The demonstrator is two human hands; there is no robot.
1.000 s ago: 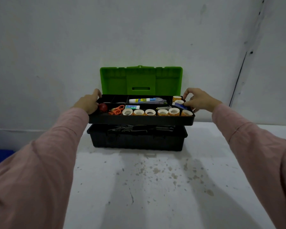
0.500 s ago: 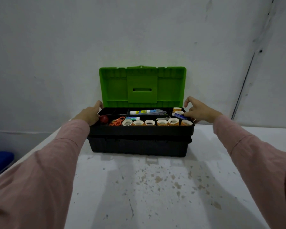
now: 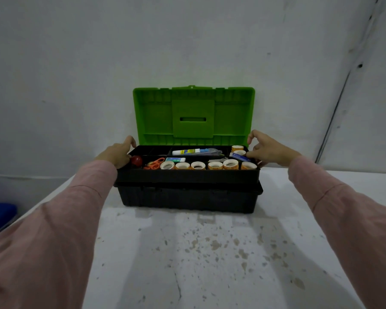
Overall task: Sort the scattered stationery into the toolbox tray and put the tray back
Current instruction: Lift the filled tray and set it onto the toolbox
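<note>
Head view: tray (image 3: 187, 175) sits seated in the black toolbox (image 3: 187, 199), far on the tabletop (image 3: 210, 253).
Left hand (image 3: 117, 155): fingers grip tray's left end.
Right hand (image 3: 270, 150): fingers pinch tray's right end.

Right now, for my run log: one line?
black plastic tray: in green-lidded toolbox | left hand: holds left end | right hand: holds right end
</note>
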